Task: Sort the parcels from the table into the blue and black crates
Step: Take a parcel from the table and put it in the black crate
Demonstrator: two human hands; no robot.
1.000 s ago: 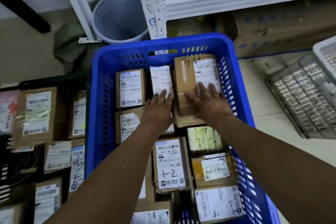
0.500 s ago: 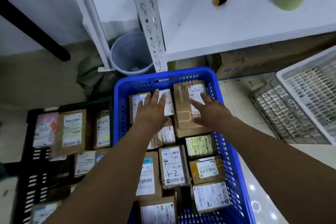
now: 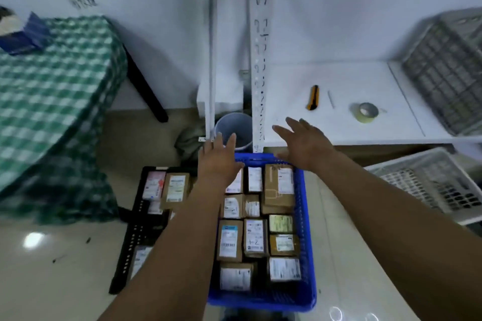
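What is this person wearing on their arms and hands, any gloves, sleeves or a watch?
Nothing that shows. The left hand and the right hand are bare, without gloves. Both forearms are uncovered down to the picture's edge, so no sleeve appears. No watch or ring shows, though the picture is blurred.

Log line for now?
left hand open, empty | right hand open, empty | blue crate holds parcels | black crate holds parcels

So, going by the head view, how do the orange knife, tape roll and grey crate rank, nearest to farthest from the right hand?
1. Orange knife, on the white table just beyond the right hand.
2. Tape roll, farther to the right.
3. Grey crate, at the table's far right.
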